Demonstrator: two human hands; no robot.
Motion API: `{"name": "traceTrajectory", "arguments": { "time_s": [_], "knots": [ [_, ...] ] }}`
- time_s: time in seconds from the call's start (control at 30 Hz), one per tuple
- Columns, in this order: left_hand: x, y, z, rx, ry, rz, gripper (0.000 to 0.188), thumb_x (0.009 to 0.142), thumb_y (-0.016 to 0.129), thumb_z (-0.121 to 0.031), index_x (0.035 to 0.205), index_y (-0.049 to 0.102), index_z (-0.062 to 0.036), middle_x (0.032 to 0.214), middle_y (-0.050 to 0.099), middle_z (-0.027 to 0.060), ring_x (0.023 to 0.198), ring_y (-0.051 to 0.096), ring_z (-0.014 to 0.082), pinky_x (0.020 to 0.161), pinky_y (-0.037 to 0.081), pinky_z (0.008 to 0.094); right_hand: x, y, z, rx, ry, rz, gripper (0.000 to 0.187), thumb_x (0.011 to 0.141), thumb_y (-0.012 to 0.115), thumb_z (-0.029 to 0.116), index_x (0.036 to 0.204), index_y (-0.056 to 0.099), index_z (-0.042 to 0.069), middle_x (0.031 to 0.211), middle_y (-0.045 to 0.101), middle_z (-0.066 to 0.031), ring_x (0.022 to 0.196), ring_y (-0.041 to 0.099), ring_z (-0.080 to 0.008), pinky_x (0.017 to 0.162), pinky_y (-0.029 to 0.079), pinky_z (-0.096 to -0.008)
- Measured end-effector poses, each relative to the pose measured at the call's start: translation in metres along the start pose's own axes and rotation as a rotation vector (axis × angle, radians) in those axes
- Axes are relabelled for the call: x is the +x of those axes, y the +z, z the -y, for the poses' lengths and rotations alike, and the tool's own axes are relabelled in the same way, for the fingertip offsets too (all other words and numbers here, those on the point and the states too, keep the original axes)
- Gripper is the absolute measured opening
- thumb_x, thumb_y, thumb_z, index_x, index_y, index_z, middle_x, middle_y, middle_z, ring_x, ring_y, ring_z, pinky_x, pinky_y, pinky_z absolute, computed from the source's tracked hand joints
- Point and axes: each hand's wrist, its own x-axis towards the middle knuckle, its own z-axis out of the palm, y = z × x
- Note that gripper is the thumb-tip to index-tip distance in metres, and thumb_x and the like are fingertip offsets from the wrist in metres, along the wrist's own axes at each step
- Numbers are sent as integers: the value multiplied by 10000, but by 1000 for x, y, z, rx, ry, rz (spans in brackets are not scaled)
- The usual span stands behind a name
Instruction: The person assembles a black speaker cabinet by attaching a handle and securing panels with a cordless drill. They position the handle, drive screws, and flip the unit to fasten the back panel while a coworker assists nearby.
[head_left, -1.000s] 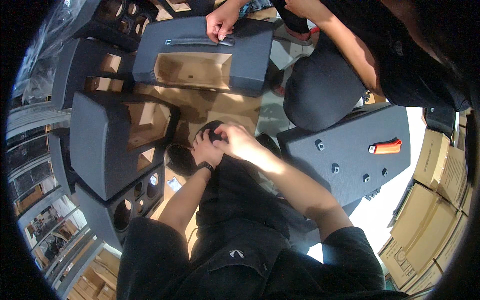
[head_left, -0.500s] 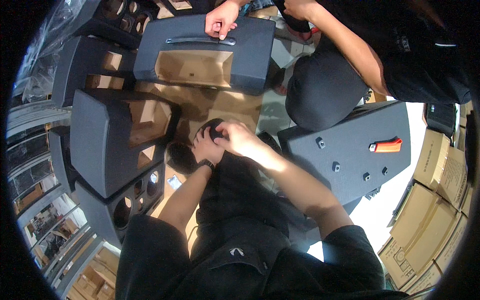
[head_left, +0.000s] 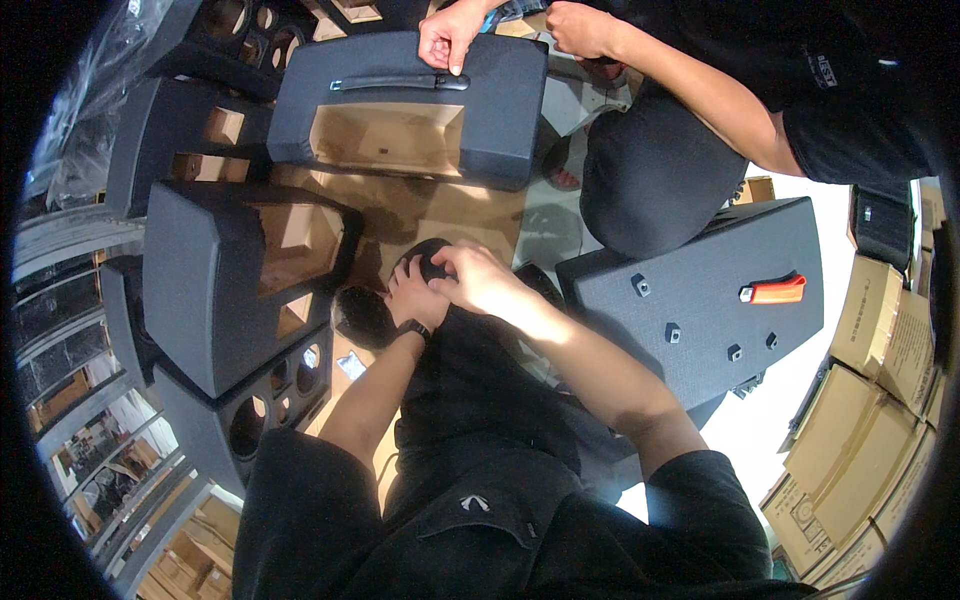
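Note:
My left hand point(head_left: 413, 297) lies flat on my black-trousered knee point(head_left: 432, 252) with its fingers spread, a dark band at the wrist. My right hand point(head_left: 474, 277) rests over it, fingers loosely bent and apart, and I see nothing held in either hand. Ahead lies a dark grey speaker cabinet point(head_left: 400, 62) with a rectangular cut-out showing bare wood. Across its upper face runs a black strap handle point(head_left: 400, 84). A co-worker's hand point(head_left: 450, 38) is at this handle with the thumb pointing down; whether it touches the handle is hard to tell.
More grey cabinets point(head_left: 190, 290) with cut-outs stand along the left. At right, another cabinet point(head_left: 690, 325) carries small black fittings and an orange-handled tool point(head_left: 778, 290). Cardboard boxes point(head_left: 850, 430) are stacked at far right, metal shelving point(head_left: 90, 410) at far left. A co-worker point(head_left: 660, 170) crouches at upper right.
The co-worker's hand by the strap handle has shifted slightly right. Their other hand has come a little left and down. My own hands stay in place.

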Motion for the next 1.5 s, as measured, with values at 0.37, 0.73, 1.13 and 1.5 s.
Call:
{"name": "traceTrajectory", "arguments": {
  "time_s": [0.37,0.73,1.13,1.5],
  "knots": [
    [50,-29,-11,-240,125,-321,403,878,726,-332,1213,676,-114,1298,623,140,1233,565,375,992,463,548,2,4,-5,-43,-68,-41,433,891,784,292,1207,702,7,1083,711,-195,1042,704,-363,930,561,-459],
    [190,-178,-119,-73,866,-761,238,934,750,-279,1154,769,-190,1186,735,-6,1150,668,239,985,467,423,-1,-8,2,-71,-5,-26,463,895,787,304,1244,687,17,1103,711,-192,1070,702,-353,957,560,-455],
    [222,-198,-123,131,968,-617,203,930,752,-336,1093,803,-227,1049,728,-59,1005,679,193,867,476,412,-3,-9,6,-76,11,-6,464,904,772,314,1267,675,42,1115,700,-171,1103,687,-338,982,545,-453],
    [232,-200,-120,168,1133,-659,130,934,742,-297,995,795,-196,1032,697,-77,976,664,168,833,476,378,-3,-9,5,7,25,48,460,891,783,300,1270,686,58,1247,668,-223,1198,649,-411,1042,524,-495]
  ]
}}
